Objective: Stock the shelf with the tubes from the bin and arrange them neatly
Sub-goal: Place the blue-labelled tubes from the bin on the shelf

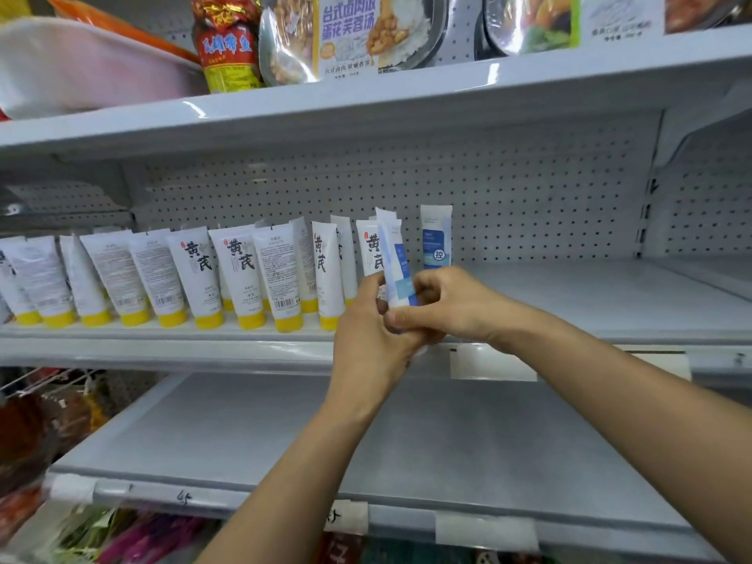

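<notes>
Hovering before the shelf [569, 295], the blue tube [396, 270] is pinched low by curled fingers [425, 283] of left hand [366, 331] and right hand [451, 305], and is best stood cap-down, label forward, beside the standing tube [436, 238].

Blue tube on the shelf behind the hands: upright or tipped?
Upright: the blue tube stands vertical, crimped end up; the right hand hides its base.
</notes>
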Tool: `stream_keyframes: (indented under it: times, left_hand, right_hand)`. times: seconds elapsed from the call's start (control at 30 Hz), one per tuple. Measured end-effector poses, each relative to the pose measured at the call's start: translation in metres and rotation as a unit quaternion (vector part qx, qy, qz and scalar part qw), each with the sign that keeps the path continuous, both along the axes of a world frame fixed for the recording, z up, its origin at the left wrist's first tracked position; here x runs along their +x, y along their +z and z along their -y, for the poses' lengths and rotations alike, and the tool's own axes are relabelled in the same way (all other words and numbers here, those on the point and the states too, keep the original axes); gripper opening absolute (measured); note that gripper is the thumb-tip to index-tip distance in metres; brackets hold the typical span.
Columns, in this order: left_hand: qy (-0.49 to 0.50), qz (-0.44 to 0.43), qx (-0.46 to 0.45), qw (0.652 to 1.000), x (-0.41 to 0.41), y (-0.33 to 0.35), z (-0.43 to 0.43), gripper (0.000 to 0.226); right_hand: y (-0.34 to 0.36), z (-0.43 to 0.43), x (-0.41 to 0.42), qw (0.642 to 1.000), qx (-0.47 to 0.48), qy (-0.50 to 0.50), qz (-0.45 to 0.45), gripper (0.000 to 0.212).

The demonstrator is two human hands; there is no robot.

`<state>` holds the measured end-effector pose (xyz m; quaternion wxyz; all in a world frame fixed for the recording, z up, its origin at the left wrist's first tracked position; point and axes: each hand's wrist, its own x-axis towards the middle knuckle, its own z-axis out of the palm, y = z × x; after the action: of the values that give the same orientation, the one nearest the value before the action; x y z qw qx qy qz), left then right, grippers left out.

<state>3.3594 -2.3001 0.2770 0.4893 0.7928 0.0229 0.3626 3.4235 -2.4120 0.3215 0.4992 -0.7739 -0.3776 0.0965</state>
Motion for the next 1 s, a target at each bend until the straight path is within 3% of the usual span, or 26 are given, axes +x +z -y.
stream_keyframes:
  times: [0.17,0.33,0.5,0.77,1.0]
  left_hand:
    - [0.068,-0.047,0.092,0.992,0.002,-0.004,-0.006,0.053]
    - [0.145,-0.068,0.174,0.972,0.003,-0.013,-0.019,0.035]
    - [0.137,-0.057,0.181,0.972,0.008,-0.017,-0.02,0.03]
    - [0.131,-0.049,0.167,0.976,0.013,-0.02,-0.021,0.025]
    - [0.133,-0.056,0.17,0.975,0.01,-0.022,-0.018,0.023]
  right_hand:
    - [0.0,0.007,0.021,0.995,0.043,-0.086,0.029,0.022]
    - [-0.011,0.012,0.053,0.988,0.014,-0.15,0.026,0.035]
    - [-0.02,0.007,0.069,0.989,0.0,-0.147,0.025,0.039]
    - [-0.018,0.004,0.072,0.991,-0.01,-0.129,0.035,0.027]
    - [-0.021,0.007,0.068,0.989,-0.028,-0.139,0.046,0.039]
